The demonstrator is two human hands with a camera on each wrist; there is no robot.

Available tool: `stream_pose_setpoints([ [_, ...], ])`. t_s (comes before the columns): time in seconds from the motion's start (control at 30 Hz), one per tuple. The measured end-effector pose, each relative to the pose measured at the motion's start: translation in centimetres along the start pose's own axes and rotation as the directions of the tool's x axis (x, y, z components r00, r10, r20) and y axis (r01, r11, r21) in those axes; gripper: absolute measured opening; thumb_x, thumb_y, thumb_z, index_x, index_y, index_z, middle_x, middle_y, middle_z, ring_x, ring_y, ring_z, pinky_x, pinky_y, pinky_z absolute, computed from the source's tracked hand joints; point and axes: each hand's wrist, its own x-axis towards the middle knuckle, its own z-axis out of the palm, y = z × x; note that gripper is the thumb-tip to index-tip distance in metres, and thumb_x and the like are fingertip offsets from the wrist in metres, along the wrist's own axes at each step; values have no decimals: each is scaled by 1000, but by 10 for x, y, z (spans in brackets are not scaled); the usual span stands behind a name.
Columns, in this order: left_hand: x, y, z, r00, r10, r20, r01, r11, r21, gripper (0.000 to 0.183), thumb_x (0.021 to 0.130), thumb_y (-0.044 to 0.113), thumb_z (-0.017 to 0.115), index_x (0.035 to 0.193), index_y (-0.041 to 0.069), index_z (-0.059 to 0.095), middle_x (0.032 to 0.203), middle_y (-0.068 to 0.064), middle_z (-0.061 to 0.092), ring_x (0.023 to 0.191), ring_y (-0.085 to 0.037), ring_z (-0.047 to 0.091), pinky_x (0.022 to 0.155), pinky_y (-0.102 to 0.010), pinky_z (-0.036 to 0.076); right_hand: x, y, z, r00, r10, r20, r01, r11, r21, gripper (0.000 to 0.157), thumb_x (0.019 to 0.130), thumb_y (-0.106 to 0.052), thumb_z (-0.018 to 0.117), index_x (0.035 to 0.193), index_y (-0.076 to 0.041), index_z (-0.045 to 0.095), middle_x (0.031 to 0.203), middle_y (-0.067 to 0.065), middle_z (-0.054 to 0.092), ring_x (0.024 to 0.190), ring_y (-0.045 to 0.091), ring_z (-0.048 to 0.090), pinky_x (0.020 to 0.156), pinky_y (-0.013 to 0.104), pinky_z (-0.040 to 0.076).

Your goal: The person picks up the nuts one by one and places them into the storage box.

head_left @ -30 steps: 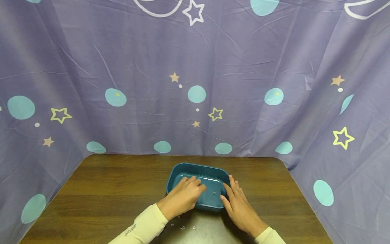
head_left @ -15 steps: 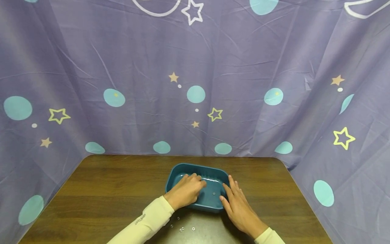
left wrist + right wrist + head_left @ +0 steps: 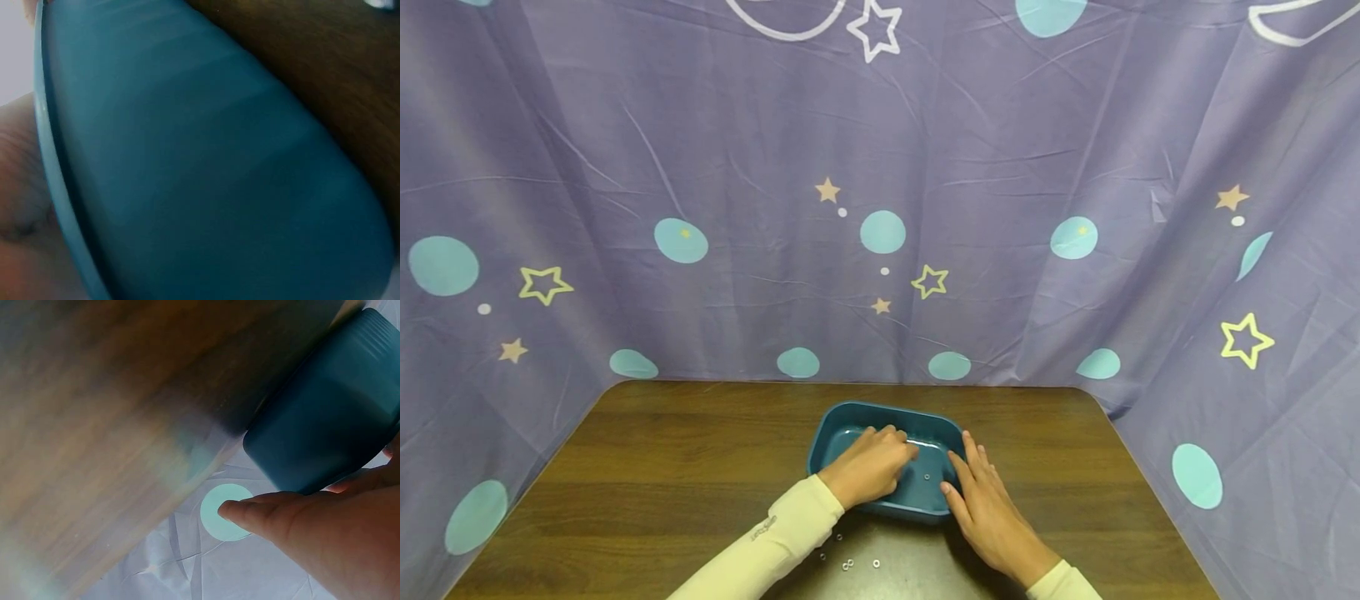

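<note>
A teal rectangular tray (image 3: 917, 506) stands on the wooden table. My left hand (image 3: 868, 464) reaches over its near-left side with fingers bent down inside; the fingertips are hidden, so I cannot tell whether they hold anything. In the left wrist view the tray's outer wall (image 3: 187, 156) fills most of the picture, with part of the left hand (image 3: 22, 169) beyond the rim. My right hand (image 3: 992, 512) rests at the tray's right end, its fingers extended along the rim; the right wrist view shows this hand (image 3: 331, 531) against the wall. One small metal nut (image 3: 927, 477) lies on the tray floor.
Several small metal ring-like nuts (image 3: 876, 564) lie scattered on the table (image 3: 700, 467) in front of the tray, near the left forearm. A purple patterned curtain (image 3: 760, 300) closes off the back and both sides.
My left hand has moved slightly right and farther into the tray, its forearm following. The right hand holds its place at the tray's right end, and the nuts lie as before.
</note>
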Motion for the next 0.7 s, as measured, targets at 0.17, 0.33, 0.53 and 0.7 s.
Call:
stream_pose_setpoints([
  [0.17,6,4,5,1000,1,22,0,1000,-10,22,84,9,75,103,20,76,96,0,71,86,-18,64,72,-43,55,-2,0,0,1000,1,3,-1,1000,10,58,107,-41,43,148,0,45,167,19,12,148,45,20,111,65,29],
  [0.33,8,7,9,1000,1,27,-1,999,-32,22,81,8,77,99,21,75,92,3,70,84,-16,63,69,-39,52,-1,1,0,1000,13,14,-13,1000,8,59,107,-44,42,149,-1,46,167,17,12,149,44,19,111,65,29],
  [0.53,10,7,14,999,6,53,-4,999,-39,18,84,8,74,97,21,73,90,5,70,85,-16,63,71,-40,53,-1,0,-1,1000,-6,14,5,1000,17,60,108,-43,41,149,0,44,167,19,11,149,45,19,112,65,29],
  [0.7,11,6,18,998,0,70,3,999,-54,19,84,8,75,97,22,73,88,8,71,84,-15,64,70,-40,53,0,0,-2,1000,-5,7,5,1000,15,58,107,-40,44,148,1,45,167,19,12,148,46,20,110,66,30],
])
